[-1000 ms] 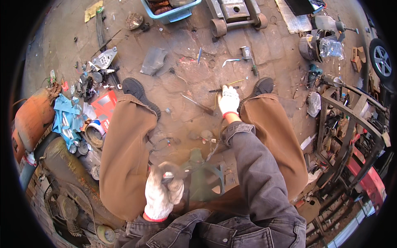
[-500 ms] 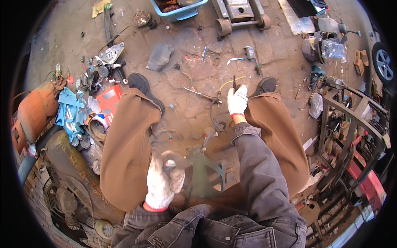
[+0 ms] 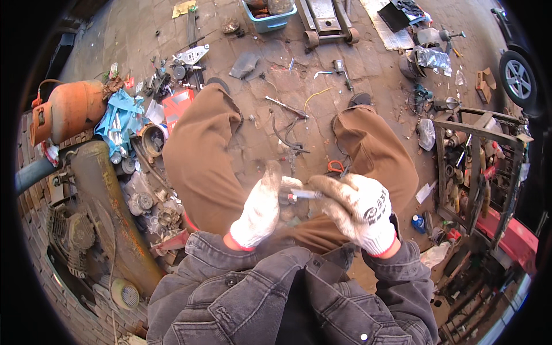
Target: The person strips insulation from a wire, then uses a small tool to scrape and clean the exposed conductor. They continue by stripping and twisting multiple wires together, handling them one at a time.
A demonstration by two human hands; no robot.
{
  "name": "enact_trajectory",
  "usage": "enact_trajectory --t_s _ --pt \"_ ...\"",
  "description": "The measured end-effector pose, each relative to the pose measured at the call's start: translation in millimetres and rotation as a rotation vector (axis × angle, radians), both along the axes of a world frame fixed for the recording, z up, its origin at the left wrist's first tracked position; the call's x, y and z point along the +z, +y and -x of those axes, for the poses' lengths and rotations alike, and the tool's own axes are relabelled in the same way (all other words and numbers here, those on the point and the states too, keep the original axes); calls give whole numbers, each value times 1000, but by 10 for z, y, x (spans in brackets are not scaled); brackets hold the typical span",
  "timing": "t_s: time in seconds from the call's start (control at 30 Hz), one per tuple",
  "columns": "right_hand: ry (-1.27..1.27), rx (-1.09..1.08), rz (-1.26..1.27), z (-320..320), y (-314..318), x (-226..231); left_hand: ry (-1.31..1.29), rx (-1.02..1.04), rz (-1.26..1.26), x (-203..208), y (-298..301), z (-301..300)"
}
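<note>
Both my hands wear white knitted work gloves with red cuffs, soiled at the fingers, and they meet in front of my lap. In my right hand (image 3: pixel 359 210) the fingers are closed round a slim grey tool (image 3: pixel 307 194), whose pale end points at my left hand. Whether it is a blade or a driver is too blurred to tell. My left hand (image 3: pixel 261 207) is closed on a small part with a red and silver end (image 3: pixel 291 198), mostly hidden by the fingers. The tool's tip is at or very near this part.
Between my feet lie a cable with a metal probe (image 3: pixel 287 107) and a yellow wire (image 3: pixel 315 98). Orange-handled scissors or pliers (image 3: pixel 335 166) lie by my right knee. An orange gas cylinder (image 3: pixel 77 111) is at left, a metal frame (image 3: pixel 480 132) at right, a floor jack (image 3: pixel 328 26) ahead.
My right hand has come back from the ground by my right foot, bringing a slim tool up to my left hand. My left hand has moved slightly up and right.
</note>
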State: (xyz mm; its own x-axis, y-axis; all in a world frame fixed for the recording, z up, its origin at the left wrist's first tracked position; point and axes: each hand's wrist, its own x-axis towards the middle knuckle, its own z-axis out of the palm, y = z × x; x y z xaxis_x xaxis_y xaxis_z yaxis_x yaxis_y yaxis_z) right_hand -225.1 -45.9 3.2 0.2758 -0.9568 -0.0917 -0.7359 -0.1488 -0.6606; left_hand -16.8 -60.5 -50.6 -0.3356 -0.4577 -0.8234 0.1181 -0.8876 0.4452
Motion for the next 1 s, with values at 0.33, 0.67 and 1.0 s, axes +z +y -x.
enact_trajectory --t_s 0.33,0.67,1.0 --pt "255 131 86 -1 691 459 135 -304 527 115 443 -164" --pt "291 158 111 -13 828 605 -34 -385 638 233 596 -195" --pt "-469 -188 -406 87 990 265 138 -242 348 147 504 -197"
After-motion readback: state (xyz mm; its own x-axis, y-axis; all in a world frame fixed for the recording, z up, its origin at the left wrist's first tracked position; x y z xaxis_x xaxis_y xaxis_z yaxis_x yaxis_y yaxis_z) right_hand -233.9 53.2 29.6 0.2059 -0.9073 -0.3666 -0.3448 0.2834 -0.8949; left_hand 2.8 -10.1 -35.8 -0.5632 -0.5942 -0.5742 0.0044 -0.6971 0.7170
